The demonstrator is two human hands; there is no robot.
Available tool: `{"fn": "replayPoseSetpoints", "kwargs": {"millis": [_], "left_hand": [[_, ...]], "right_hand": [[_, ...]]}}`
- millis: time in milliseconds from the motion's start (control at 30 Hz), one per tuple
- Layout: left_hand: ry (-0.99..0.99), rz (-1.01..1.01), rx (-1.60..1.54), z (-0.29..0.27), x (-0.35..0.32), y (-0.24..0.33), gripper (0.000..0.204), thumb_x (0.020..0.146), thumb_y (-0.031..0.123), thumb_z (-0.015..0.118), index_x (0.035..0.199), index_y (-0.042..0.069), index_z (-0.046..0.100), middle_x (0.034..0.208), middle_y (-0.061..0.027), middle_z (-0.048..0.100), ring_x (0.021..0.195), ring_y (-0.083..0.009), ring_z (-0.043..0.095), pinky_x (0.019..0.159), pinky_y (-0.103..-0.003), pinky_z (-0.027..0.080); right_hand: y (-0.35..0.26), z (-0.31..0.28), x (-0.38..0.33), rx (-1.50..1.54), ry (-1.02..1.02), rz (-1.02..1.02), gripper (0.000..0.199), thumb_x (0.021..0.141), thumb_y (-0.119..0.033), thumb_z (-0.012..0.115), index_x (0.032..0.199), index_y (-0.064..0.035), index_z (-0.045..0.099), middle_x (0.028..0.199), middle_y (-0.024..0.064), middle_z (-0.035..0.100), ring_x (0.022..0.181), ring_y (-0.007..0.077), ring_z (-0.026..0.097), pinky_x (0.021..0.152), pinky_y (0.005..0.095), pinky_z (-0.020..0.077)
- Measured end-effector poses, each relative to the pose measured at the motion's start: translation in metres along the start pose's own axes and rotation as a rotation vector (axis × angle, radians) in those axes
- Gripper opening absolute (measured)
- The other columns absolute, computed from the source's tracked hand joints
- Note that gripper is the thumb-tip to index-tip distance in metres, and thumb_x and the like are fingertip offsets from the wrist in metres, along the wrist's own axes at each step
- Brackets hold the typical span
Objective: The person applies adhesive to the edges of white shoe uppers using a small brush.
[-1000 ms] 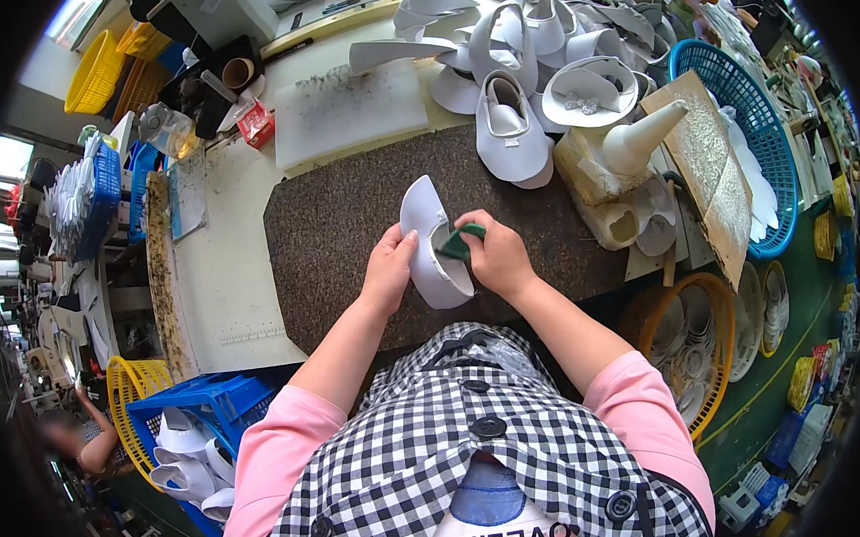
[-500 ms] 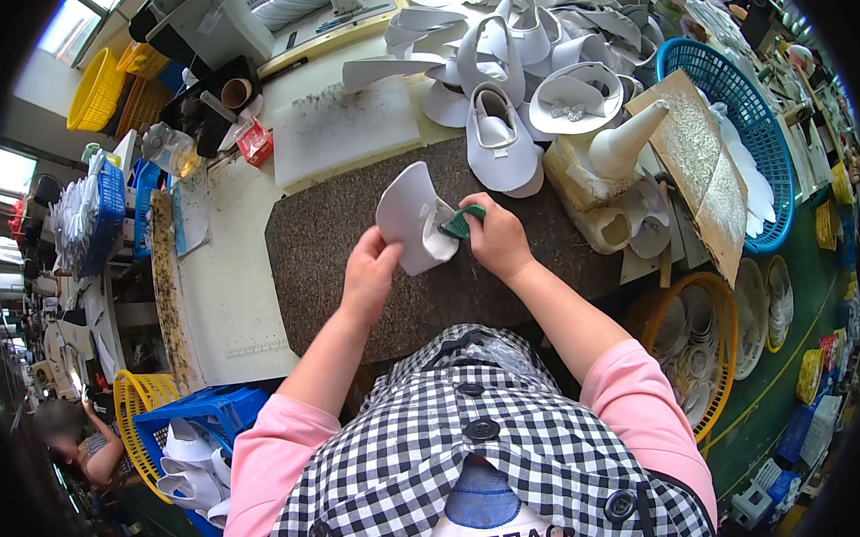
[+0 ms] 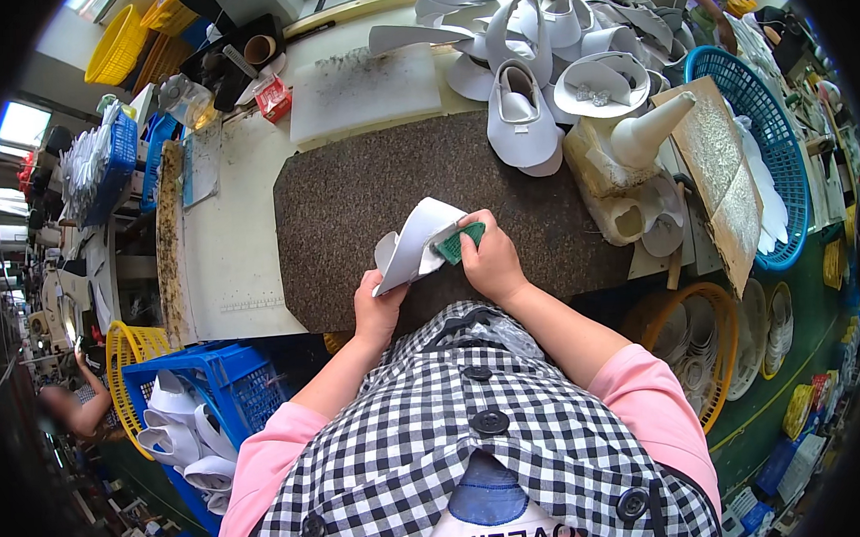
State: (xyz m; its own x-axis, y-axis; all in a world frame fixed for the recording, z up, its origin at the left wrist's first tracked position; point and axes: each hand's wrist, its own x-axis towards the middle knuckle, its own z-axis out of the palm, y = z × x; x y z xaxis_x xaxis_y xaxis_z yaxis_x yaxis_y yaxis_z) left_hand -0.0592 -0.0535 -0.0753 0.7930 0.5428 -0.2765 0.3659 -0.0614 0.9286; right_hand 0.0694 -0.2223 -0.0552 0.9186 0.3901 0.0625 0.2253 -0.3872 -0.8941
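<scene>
In front of me, above the near part of a dark speckled mat [image 3: 350,195], I hold a white shoe upper [image 3: 419,232] tilted up off the surface. My left hand [image 3: 378,304] grips its lower left edge between thumb and fingers. Pinched in my right hand [image 3: 490,261] is a green scouring pad [image 3: 461,243], which touches the upper's right side at its opening. Past my hands stands a finished-looking white shoe [image 3: 521,120] at the mat's far right edge.
White shoe uppers [image 3: 573,22] pile up at the back right. Beside the mat are a block with a white cone [image 3: 640,139] and a glue-spattered board [image 3: 719,174]. A blue basket [image 3: 798,171] stands right, an orange basket [image 3: 726,342] below it, and a blue crate [image 3: 228,373] near left.
The upper has come nearer to me and turned over in my left hand, which has moved lower. My right hand with the green pad has followed it slightly down.
</scene>
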Motion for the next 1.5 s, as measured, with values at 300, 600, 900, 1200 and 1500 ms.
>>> {"fn": "replayPoseSetpoints", "kwargs": {"millis": [300, 600, 900, 1200, 1500], "left_hand": [[-0.059, 0.043, -0.056, -0.009, -0.005, -0.032, 0.018, 0.079, 0.0, 0.069, 0.096, 0.006, 0.066, 0.091, -0.0016, 0.061, 0.085, -0.0132, 0.058, 0.08, -0.025, 0.045], [-0.056, -0.087, -0.138, -0.002, -0.01, -0.005, 0.011, 0.083, 0.004, 0.069, 0.094, 0.005, 0.067, 0.09, 0.0014, 0.062, 0.084, -0.0081, 0.056, 0.077, -0.023, 0.044], [-0.021, 0.374, -0.211, -0.003, 0.007, -0.007, 0.017, 0.075, -0.007, 0.069, 0.083, 0.008, 0.066, 0.094, -0.0057, 0.059, 0.085, -0.0142, 0.058, 0.076, -0.027, 0.048], [0.0, 0.709, 0.466, -0.041, 0.053, 0.005, 0.04, 0.078, -0.007, 0.057, 0.11, 0.014, 0.069, 0.126, -0.0133, 0.051, 0.111, -0.0304, 0.053, 0.094, -0.037, 0.046], [0.008, -0.43, -0.46, -0.03, -0.002, 0.055, 0.03, 0.09, 0.022, 0.066, 0.105, -0.002, 0.055, 0.095, -0.0091, 0.06, 0.086, -0.0175, 0.062, 0.076, -0.029, 0.054]], "right_hand": [[0.002, 0.004, -0.017, 0.491, -0.023, 0.36, 0.023, 0.087, -0.007, 0.058, 0.107, 0.0004, 0.05, 0.089, 0.0149, 0.062, 0.068, 0.0209, 0.066, 0.055, 0.0305, 0.0568], [0.017, 0.005, -0.009, 0.207, 0.055, 0.157, 0.021, 0.086, -0.011, 0.056, 0.106, -0.0041, 0.053, 0.089, 0.0219, 0.064, 0.085, 0.0403, 0.063, 0.076, 0.0449, 0.0483], [0.002, -0.009, -0.009, 0.935, -0.185, 0.699, 0.025, 0.084, -0.003, 0.056, 0.108, 0.0016, 0.055, 0.099, 0.0119, 0.063, 0.084, 0.0231, 0.067, 0.064, 0.0341, 0.06], [0.021, -0.038, -0.01, 0.626, -0.095, 0.654, 0.02, 0.083, -0.004, 0.057, 0.103, -0.0016, 0.056, 0.092, 0.0107, 0.062, 0.079, 0.0219, 0.066, 0.062, 0.0362, 0.0596], [-0.018, -0.099, 0.015, 0.743, 0.085, 0.392, 0.024, 0.088, -0.008, 0.062, 0.109, 0.0002, 0.055, 0.095, 0.0103, 0.062, 0.08, 0.0187, 0.066, 0.064, 0.0301, 0.0594]]}}
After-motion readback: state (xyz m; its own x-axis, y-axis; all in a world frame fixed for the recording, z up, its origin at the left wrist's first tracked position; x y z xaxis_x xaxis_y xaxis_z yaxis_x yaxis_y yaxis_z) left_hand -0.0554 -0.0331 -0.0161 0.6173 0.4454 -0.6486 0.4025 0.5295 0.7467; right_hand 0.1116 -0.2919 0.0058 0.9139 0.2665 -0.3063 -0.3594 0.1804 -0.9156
